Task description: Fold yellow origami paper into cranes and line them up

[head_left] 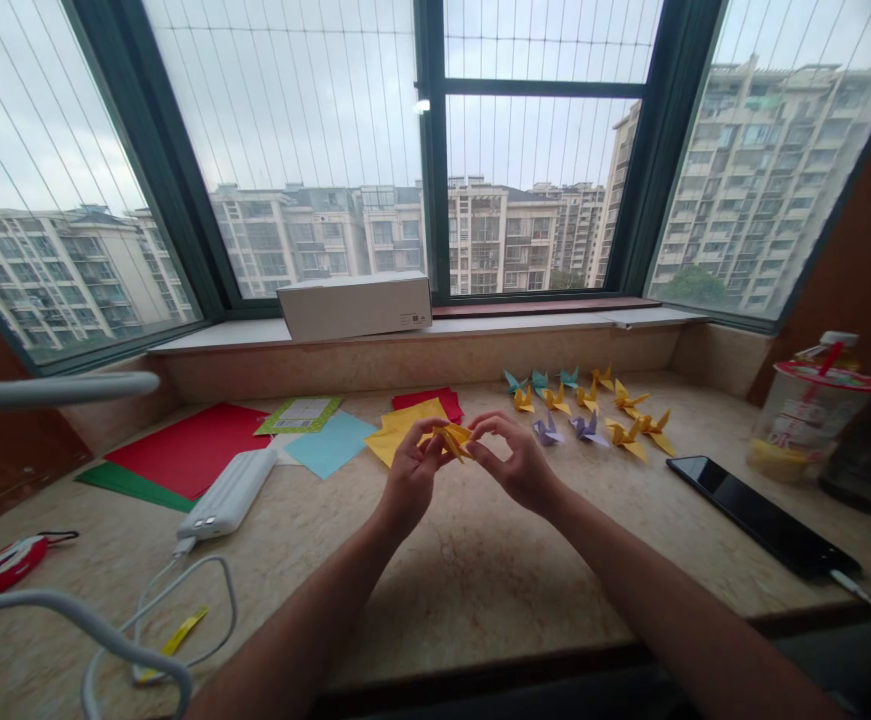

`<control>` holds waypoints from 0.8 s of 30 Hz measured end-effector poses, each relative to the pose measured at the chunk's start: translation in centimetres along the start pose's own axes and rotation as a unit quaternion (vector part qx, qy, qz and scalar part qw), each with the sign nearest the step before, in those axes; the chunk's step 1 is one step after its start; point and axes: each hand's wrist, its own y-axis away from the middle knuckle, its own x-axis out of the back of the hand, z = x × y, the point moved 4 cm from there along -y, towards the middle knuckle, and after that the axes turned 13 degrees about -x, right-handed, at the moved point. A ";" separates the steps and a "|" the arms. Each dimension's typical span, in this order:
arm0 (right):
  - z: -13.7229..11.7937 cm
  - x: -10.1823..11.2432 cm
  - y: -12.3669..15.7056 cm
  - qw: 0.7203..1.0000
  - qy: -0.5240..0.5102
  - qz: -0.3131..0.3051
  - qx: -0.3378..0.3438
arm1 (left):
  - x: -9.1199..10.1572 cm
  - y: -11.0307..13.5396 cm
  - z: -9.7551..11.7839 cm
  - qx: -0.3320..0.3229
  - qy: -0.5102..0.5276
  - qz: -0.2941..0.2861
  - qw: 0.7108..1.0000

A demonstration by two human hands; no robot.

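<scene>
Between my two hands is a partly folded yellow origami crane [451, 438], held above the stone sill. My left hand [411, 470] pinches its left side between thumb and fingers. At its right end, my right hand [514, 460] pinches a point with thumb and forefinger. Finished paper cranes stand to the right in rows: several yellow ones [628, 438], teal ones [539, 382] at the back and two purple ones [589, 430]. Yellow paper sheets [386, 445] lie behind my left hand, with red paper [442, 400] beyond them.
Left lie a large red sheet [195, 445], green paper [139, 485], a light blue sheet [330, 445] and a white power bank [229, 495] with its cable. On the right are a black phone [761, 512] and a plastic cup [799, 420]. A white box [356, 305] stands by the window.
</scene>
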 end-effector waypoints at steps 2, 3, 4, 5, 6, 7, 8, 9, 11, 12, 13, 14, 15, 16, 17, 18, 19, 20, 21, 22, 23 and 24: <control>0.0 0.2 -0.1 1.000 0.003 0.012 0.004 | 0.1 0.0 0.0 -0.008 0.004 0.014 1.000; 0.0 0.3 -0.1 1.000 0.006 0.014 0.007 | 0.1 0.0 0.0 -0.011 0.006 0.020 1.000; 0.0 0.3 -0.1 1.000 0.011 0.014 0.012 | 0.1 0.0 0.0 -0.014 0.008 0.025 1.000; 0.1 0.4 -0.1 1.000 0.021 0.013 0.017 | 0.1 0.0 -0.1 -0.017 0.010 0.029 0.999; 0.1 0.4 -0.2 0.999 0.034 0.012 0.021 | 0.2 0.0 -0.1 -0.019 0.011 0.033 0.999; 0.2 0.4 -0.2 0.998 0.051 0.011 0.025 | 0.2 0.0 -0.1 -0.021 0.010 0.038 0.999; 0.2 0.5 -0.3 0.997 0.069 0.013 0.029 | 0.3 0.0 -0.1 -0.022 0.009 0.043 0.999; 0.3 0.6 -0.3 0.996 0.085 0.016 0.032 | 0.3 0.0 -0.1 -0.024 0.006 0.047 0.999; 0.4 0.7 -0.4 0.994 0.106 0.023 0.028 | 0.4 -0.1 -0.1 -0.027 -0.001 0.045 0.999; 0.5 0.8 -0.4 0.994 0.108 0.024 0.021 | 0.4 -0.1 -0.1 -0.029 -0.005 0.042 0.999; 0.6 0.8 -0.5 0.994 0.106 0.022 0.010 | 0.4 -0.1 -0.1 -0.031 -0.010 0.037 0.999; 0.7 0.8 -0.5 0.995 0.101 0.018 -0.004 | 0.5 -0.1 -0.1 -0.034 -0.015 0.033 0.999; 0.9 0.7 -0.5 0.995 0.096 0.011 -0.020 | 0.5 -0.1 -0.1 -0.040 -0.022 0.031 0.998; 1.1 0.6 -0.6 0.995 0.091 0.004 -0.036 | 0.6 -0.1 -0.1 -0.047 -0.032 0.031 0.998; 1.3 0.5 -0.6 0.995 0.088 -0.002 -0.050 | 0.6 -0.2 -0.1 -0.057 -0.042 0.032 0.997; 1.4 0.5 -0.6 0.994 0.087 -0.007 -0.063 | 0.7 -0.2 -0.1 -0.066 -0.052 0.032 0.996; 1.6 0.4 -0.6 0.994 0.085 -0.010 -0.073 | 0.7 -0.2 -0.1 -0.074 -0.059 0.032 0.995; 1.7 0.3 -0.5 0.994 0.081 -0.011 -0.078 | 0.7 -0.2 -0.1 -0.079 -0.064 0.031 0.994; 1.7 0.3 -0.5 0.994 0.074 -0.010 -0.080 | 0.7 -0.2 -0.1 -0.079 -0.064 0.030 0.994; 1.7 0.3 -0.5 0.995 0.068 -0.008 -0.078 | 0.7 -0.2 -0.2 -0.075 -0.062 0.029 0.995; 1.7 0.3 -0.5 0.995 0.062 -0.003 -0.073 | 0.8 -0.2 -0.2 -0.068 -0.058 0.029 0.996; 1.6 0.4 -0.5 0.996 0.059 0.003 -0.068 | 0.8 -0.2 -0.3 -0.060 -0.055 0.030 0.996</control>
